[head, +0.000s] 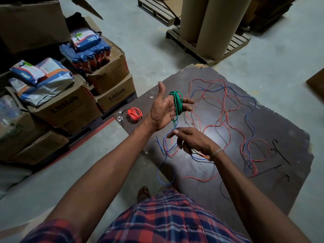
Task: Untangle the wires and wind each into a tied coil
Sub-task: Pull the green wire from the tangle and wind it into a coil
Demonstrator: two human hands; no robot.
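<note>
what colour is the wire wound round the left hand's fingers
Green: the wire wound round the left hand fingers, seen in the head view.

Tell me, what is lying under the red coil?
The red coil lies on the dark board, near its corner, with a thin black wire beside it. What is directly beneath the coil is covered.

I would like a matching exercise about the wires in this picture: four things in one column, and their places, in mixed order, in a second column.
Things:
1. green wire
2. red coil
3. loose red and blue wires
4. paper rolls

Places:
A. standing on a wooden pallet
B. spread out over the dark board
C. wound around the fingers of the left hand
D. lying at the board's left corner

Pairs: 1-C, 2-D, 3-B, 4-A
</note>
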